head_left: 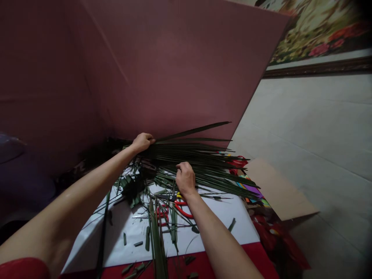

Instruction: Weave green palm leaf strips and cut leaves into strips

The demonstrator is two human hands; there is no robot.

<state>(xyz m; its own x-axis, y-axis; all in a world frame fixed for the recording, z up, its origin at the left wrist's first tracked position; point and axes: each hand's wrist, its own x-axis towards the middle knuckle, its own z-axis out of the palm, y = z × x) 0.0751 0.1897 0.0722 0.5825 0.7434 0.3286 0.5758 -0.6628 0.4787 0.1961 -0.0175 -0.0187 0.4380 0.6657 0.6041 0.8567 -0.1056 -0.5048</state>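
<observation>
A thick bundle of long, narrow dark green palm leaves [203, 170] stretches across the back of the table toward the right. My left hand [143, 141] is closed on a palm leaf at the bundle's left end, and the strip points up and right. My right hand [186, 177] lies over the front of the bundle with its fingers curled; what they hold, if anything, is hidden. Below that hand lie red-handled scissors [183, 211] with dark blades. A second pair of red-handled scissors [163, 216] rests to their left, partly under leaf strips.
Leaf scraps [147, 238] are scattered over the white sheet [197, 240], which lies on a red cloth [244, 254]. Longer strips [158, 248] hang over the front edge. A pink panel [180, 77] stands behind. Brown cardboard [281, 190] and colourful packets lie at right.
</observation>
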